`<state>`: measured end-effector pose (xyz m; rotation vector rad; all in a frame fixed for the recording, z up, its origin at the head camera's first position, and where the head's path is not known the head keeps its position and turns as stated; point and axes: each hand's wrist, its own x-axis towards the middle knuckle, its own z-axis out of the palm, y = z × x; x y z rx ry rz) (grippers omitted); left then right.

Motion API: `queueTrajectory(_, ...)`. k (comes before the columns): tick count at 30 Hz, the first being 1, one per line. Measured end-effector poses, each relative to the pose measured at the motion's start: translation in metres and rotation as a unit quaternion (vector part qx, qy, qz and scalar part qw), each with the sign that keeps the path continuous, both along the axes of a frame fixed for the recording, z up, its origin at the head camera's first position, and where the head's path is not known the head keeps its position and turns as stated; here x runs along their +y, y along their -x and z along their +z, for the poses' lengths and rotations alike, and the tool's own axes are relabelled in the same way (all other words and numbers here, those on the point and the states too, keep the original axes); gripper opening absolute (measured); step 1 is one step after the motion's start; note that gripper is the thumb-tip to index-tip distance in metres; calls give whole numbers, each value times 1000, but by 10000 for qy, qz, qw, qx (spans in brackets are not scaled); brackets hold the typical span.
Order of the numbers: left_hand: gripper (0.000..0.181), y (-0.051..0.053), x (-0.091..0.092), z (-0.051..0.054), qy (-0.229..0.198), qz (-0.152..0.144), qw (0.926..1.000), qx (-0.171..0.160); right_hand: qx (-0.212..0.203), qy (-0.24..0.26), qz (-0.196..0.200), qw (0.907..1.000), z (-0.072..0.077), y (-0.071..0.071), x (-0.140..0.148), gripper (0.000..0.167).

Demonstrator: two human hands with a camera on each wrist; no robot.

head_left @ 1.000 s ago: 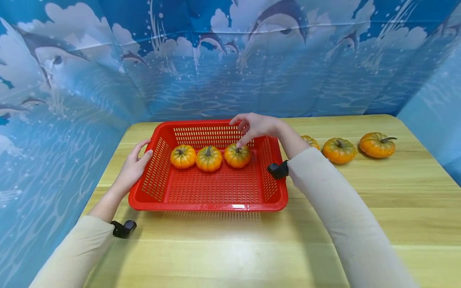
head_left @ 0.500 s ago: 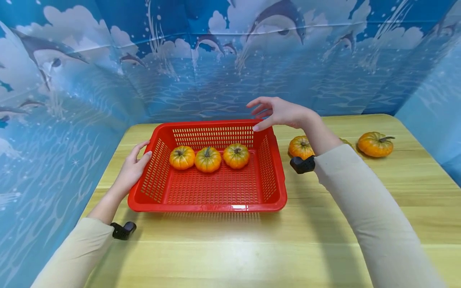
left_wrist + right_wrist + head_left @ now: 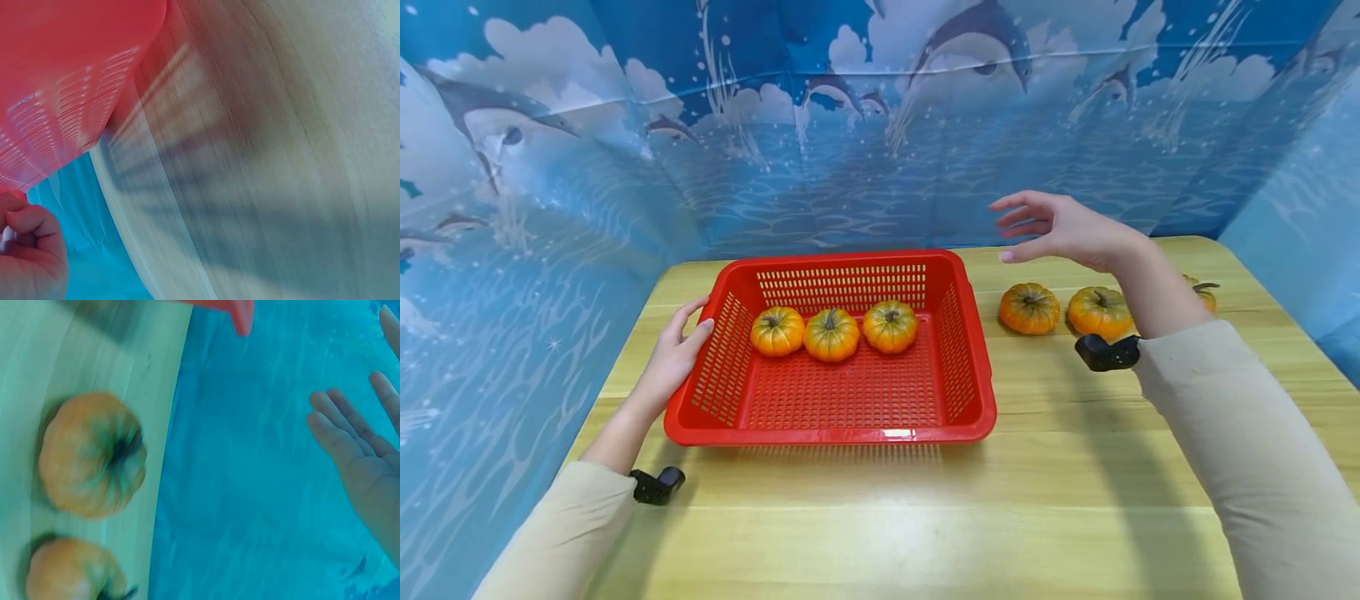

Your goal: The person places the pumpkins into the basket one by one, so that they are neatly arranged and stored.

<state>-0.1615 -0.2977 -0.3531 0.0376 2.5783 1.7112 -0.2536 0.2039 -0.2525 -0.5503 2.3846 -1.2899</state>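
A red plastic basket (image 3: 820, 435) sits on the table, with three small orange pumpkins in a row inside: a left one (image 3: 777, 332), a middle one (image 3: 831, 335) and a right one (image 3: 890, 327). My left hand (image 3: 666, 358) grips the basket's left rim, thumb over the edge; in the left wrist view its fingers look curled by the basket wall. My right hand (image 3: 1071, 229) hangs in the air, holding nothing, fingers spread. Below it on the table are a pumpkin (image 3: 1029, 309), a second pumpkin (image 3: 1099, 312) and a third pumpkin (image 3: 1201, 292), mostly hidden by the right forearm.
A light wooden table (image 3: 865, 533) bears everything. Behind it and along the sides hangs a blue curtain (image 3: 850, 183) printed with dolphins. A black wrist camera (image 3: 1105, 352) sits on the right wrist and another camera (image 3: 657, 485) on the left.
My right hand has let go of the right pumpkin in the basket, risen, and moved right to above the pumpkins on the table. My left hand has stayed on the basket rim.
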Motion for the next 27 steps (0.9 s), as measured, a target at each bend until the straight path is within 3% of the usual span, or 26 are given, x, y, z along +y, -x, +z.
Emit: queueTrajectory(27,61,-1,-2,1,-139,-85,9998,-84,375,-502,-1026,9927,-23,-38,105,62)
